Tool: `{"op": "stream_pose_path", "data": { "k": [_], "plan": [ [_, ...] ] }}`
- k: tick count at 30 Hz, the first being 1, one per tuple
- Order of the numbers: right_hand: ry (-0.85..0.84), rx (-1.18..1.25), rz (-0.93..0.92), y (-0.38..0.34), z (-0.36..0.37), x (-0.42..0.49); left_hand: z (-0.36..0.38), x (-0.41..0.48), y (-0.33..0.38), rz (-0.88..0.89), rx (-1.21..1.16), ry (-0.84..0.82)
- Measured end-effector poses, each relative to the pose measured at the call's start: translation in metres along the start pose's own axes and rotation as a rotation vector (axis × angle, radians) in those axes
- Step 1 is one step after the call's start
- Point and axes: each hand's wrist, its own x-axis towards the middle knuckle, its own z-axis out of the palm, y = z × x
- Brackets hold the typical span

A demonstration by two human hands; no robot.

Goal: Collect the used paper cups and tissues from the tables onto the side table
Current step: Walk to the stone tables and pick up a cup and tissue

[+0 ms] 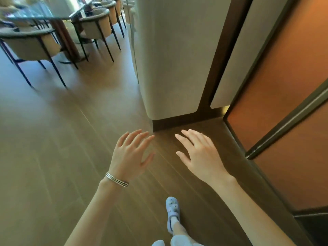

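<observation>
My left hand (131, 155), with bracelets on the wrist, hangs over the wooden floor with fingers spread and nothing in it. My right hand (197, 153) is beside it, also spread and holding nothing. No paper cups or tissues can be made out; a glass-topped table (35, 17) at the far upper left is blurred, and whatever lies on it cannot be identified.
A grey pillar (170, 59) stands straight ahead. An orange panelled wall with a dark rail (284, 121) runs along the right. Beige chairs (30, 47) on thin dark legs surround the table at upper left. My shoe (173, 210) is on the wooden floor (53, 157).
</observation>
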Motion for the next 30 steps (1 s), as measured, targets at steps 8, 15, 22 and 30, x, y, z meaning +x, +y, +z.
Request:
{"op": "stream_pose_path", "data": {
  "k": [8, 15, 22, 30],
  "plan": [
    [-0.043, 0.032, -0.139, 0.035, 0.053, 0.099, 0.036, 0.058, -0.053, -0.158, 0.044, -0.063],
    [-0.094, 0.065, -0.261, 0.061, 0.065, 0.22, 0.041, 0.14, -0.102, -0.272, 0.066, -0.097],
    [-0.05, 0.106, -0.352, 0.045, 0.082, 0.324, 0.041, 0.19, -0.165, -0.327, 0.101, -0.067],
    [-0.044, 0.084, -0.366, 0.012, 0.143, 0.415, 0.06, 0.222, -0.273, -0.369, 0.084, -0.095]
  ]
}}
